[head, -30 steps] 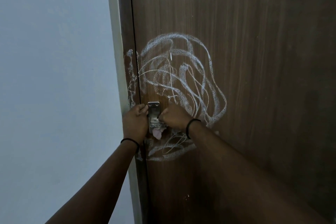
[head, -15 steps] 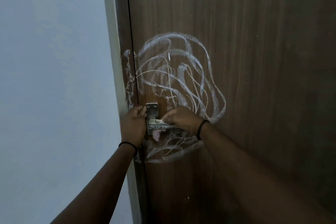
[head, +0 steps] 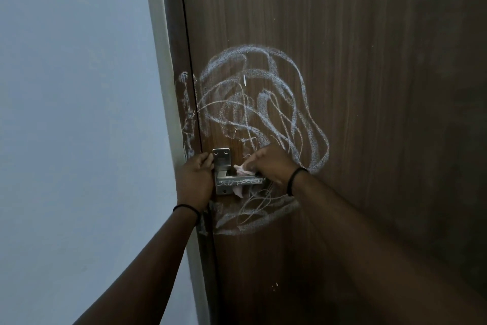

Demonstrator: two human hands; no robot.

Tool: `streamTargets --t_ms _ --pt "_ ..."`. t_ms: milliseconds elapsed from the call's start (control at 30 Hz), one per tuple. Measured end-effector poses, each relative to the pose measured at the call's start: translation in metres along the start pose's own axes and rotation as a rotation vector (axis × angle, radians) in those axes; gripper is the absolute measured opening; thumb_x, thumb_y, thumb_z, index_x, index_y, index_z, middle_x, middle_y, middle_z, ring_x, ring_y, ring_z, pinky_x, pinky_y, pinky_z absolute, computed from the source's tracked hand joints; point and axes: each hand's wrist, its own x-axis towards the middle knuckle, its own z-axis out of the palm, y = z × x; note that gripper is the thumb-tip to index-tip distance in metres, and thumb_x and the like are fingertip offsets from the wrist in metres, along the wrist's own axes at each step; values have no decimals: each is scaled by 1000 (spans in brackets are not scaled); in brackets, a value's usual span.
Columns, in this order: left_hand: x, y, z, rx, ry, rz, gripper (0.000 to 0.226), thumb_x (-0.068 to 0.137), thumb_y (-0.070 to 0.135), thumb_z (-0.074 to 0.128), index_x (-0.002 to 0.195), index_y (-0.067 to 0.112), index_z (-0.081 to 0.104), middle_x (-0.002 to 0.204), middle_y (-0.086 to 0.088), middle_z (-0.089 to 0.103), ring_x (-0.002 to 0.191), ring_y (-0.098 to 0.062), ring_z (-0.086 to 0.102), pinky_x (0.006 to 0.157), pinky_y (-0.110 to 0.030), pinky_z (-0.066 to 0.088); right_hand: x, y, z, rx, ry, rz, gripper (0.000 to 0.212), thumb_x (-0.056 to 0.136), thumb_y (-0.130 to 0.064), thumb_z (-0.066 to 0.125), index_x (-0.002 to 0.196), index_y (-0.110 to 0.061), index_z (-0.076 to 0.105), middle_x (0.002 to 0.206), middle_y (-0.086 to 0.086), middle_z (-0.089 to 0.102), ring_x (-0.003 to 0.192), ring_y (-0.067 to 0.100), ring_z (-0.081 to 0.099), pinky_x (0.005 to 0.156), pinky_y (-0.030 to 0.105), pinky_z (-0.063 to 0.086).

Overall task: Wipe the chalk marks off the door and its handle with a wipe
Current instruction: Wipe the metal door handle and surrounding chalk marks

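A dark brown door (head: 369,87) carries thick white chalk scribbles (head: 263,103) above and below its metal lever handle (head: 242,181). Thin chalk lines show on the lever's top. My right hand (head: 271,164) grips a pale pink wipe (head: 241,170) wrapped over the lever, with a corner of the wipe hanging below it. My left hand (head: 196,182) rests against the door's edge beside the handle's metal plate (head: 221,158), fingers touching the plate. Chalk smears also run down the door frame (head: 185,113).
A plain pale wall (head: 79,113) fills the left side, meeting a light-coloured door jamb (head: 158,87). The door's right part is dark and unmarked.
My right hand has slid the wipe to the right along the lever, uncovering more of the lever. My left hand stays by the plate.
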Motion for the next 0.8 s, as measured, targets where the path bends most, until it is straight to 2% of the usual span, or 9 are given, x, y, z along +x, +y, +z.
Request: streamTargets --t_ms 67,167,200,267,367,500,567,700,800 --pt "0 0 0 21 -1 13 13 99 25 56 99 26 69 94 6 69 100 -18 67 99 -48 51 6 -10 14 -4 49 20 7 74 -12 84 71 -13 77 73 3 75 71 15 71 73 31 60" --pt "1 3 -2 47 -2 2 23 98 27 57 80 38 67 87 14 69 94 -15 68 96 -46 53 9 -22 39 -170 155 44 9 72 -16 84 68 -15 77 73 2 75 73 18 72 71 33 61" --pt "1 3 -3 47 -1 -4 21 98 28 58 82 38 68 87 15 69 93 -14 68 95 -45 54 9 -24 45 -233 182 33 7 73 -15 82 70 -14 76 74 3 75 74 20 72 71 35 62" --pt "3 3 -4 35 -3 -17 13 97 28 60 100 29 72 95 8 72 97 -16 68 97 -47 53 9 -25 46 -285 160 10 7 74 -15 80 70 -15 75 76 4 74 75 21 71 71 36 62" --pt "5 1 -3 18 -1 -32 25 96 27 61 117 16 69 109 -3 72 103 -20 67 99 -47 52 9 -21 31 -176 -34 21 10 74 -17 84 71 -15 74 82 2 75 83 18 70 77 32 58" --pt "5 0 -5 -6 -10 -47 28 96 27 61 120 14 68 112 -6 71 105 -21 67 100 -47 51 10 -21 30 -43 -45 16 7 76 -13 82 81 -9 78 87 6 77 88 20 71 85 36 59" --pt "4 1 -6 -6 -17 -56 26 96 27 61 118 15 68 111 -5 72 104 -20 67 100 -47 51 9 -21 32 -80 -55 -44 4 79 -14 79 81 -11 79 85 3 77 85 16 71 83 36 59" --pt "6 2 -7 1 -32 -55 26 96 27 61 118 16 68 113 -5 72 107 -22 66 101 -47 51 6 -13 6 -92 -249 -73 10 85 -12 75 93 -7 78 84 -1 74 77 7 65 72 18 53" --pt "7 -3 -8 -34 -28 -74 24 95 26 62 117 18 68 115 -5 71 110 -22 66 102 -47 50 2 1 -23 -53 -260 -43 7 87 -13 74 92 -9 77 85 -3 75 76 4 68 66 12 50"
